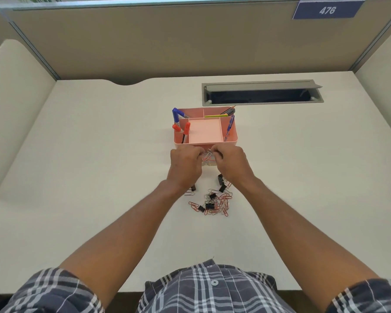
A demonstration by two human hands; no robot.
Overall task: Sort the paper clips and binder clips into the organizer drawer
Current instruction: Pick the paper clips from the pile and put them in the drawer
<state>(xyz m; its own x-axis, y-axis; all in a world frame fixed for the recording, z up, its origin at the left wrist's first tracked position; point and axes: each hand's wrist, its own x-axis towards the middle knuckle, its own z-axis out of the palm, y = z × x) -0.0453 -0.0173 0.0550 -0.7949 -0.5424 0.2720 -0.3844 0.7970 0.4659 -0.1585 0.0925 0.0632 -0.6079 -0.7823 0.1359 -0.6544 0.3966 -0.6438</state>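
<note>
A pink desk organizer [233,136] stands mid-desk, with its clear drawer [209,163] pulled out toward me. Over that drawer my left hand [185,163] and my right hand [231,162] meet, fingers curled, and pinch a few paper clips [207,154] between them. A loose pile of pink and silver paper clips [222,203] mixed with black binder clips [209,205] lies on the desk nearer to me. More binder clips [221,180] lie beside my right wrist, and one [193,188] peeks out under my left wrist. Most of the drawer is hidden by my hands.
The organizer's side slots hold blue and red markers [178,123], a blue pen [229,125] and pencils [228,111]. A grey cable hatch [262,92] is set into the white desk [99,154] behind it. Beige partition walls enclose the desk on three sides.
</note>
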